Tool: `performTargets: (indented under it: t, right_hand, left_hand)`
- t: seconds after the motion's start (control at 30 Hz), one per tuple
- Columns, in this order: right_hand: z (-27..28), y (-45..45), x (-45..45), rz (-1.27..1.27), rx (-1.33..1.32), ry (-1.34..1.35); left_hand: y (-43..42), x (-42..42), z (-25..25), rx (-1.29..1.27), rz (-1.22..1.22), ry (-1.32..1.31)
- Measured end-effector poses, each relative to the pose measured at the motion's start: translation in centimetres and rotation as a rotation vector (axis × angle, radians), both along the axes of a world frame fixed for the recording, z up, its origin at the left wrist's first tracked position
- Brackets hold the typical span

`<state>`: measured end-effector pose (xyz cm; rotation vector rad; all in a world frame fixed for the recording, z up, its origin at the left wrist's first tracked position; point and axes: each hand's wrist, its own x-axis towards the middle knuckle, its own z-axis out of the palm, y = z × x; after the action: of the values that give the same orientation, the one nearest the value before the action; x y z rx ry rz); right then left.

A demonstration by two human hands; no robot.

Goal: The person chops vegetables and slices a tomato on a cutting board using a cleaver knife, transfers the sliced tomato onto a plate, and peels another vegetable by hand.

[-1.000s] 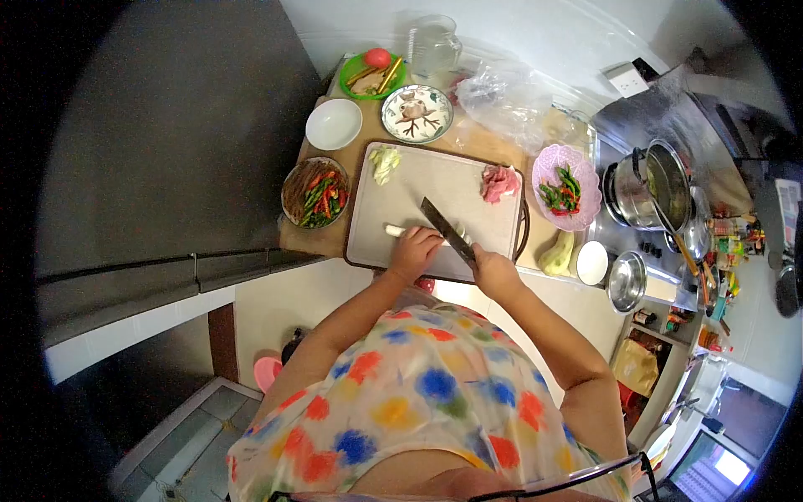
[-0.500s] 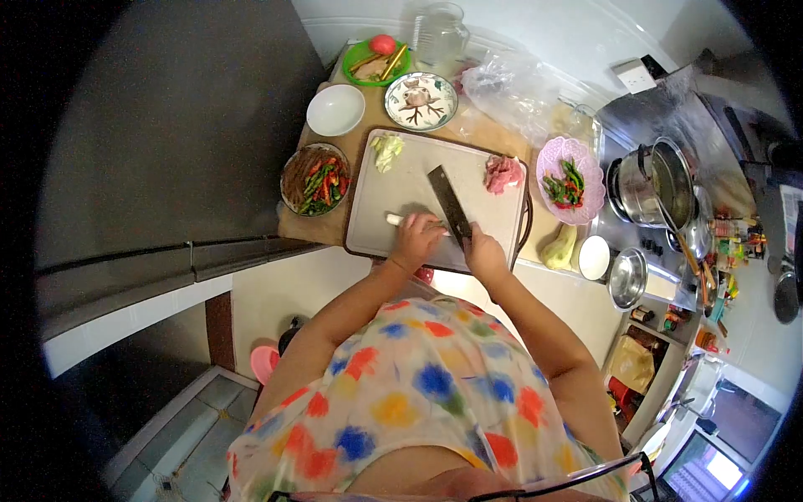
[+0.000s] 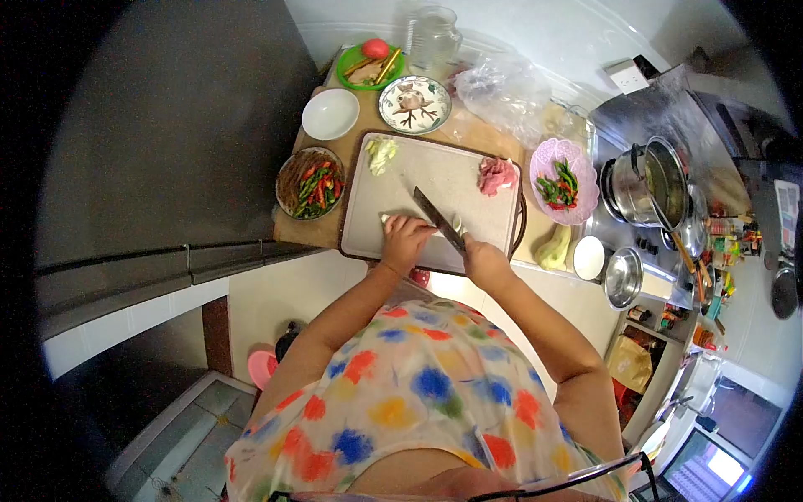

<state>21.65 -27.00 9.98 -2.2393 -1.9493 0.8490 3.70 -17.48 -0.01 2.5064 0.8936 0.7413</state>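
- White vegetable stalk [image 3: 386, 218] lies on the near half of the cutting board [image 3: 439, 163], mostly hidden beneath the left hand [image 3: 405, 241], one end poking out on the left.
- Left hand: fingers curled over the stalk against the board; how firmly, I cannot tell.
- Right hand [image 3: 488, 263]: closed around the handle of a cleaver [image 3: 435, 217], whose blade slants toward the board's middle, just beside the left fingertips.
- Pale cut pieces [image 3: 457, 223] sit just right of the blade.
- Raw meat [image 3: 498, 176] occupies the board's far right corner; chopped pale-green vegetable [image 3: 381, 156], the far left.
- Right of the board: pink scalloped plate [image 3: 588, 186] holding red and green peppers [image 3: 558, 186], near a pale-green gourd [image 3: 554, 248].
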Motion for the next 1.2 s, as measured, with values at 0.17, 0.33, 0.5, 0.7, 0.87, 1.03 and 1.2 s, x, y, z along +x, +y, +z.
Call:
performTargets:
  t: [0.17,0.33,0.5,0.7,0.87,1.03,1.2]
  right_hand:
    - [-3.0,1.1,-1.5,-0.033,0.046,0.015]
    - [-3.3,2.2,-1.8,-0.168,0.098,0.048]
    - [-4.2,1.2,0.0,-0.316,0.153,0.192]
    - [-1.1,0.6,-0.1,-0.076,0.007,0.08]
    - [-0.9,1.0,-0.3,0.0,0.005,0.054]
    - [-3.9,1.8,-1.7,-0.041,0.09,0.05]
    - [-4.8,2.2,-1.7,-0.255,0.097,0.072]
  left_hand:
    - [0.0,-0.2,-0.7,-0.035,-0.01,0.003]
    - [0.0,-0.3,-0.3,-0.038,-0.003,-0.013]
    - [-0.1,0.1,0.0,-0.039,0.036,-0.073]
    - [-0.1,0.3,-0.9,-0.056,0.045,-0.107]
    - [-0.2,0.3,-0.8,-0.029,0.045,-0.105]
    - [0.1,0.1,-0.4,-0.004,0.03,-0.091]
    - [-0.1,0.0,-0.5,-0.002,0.05,-0.102]
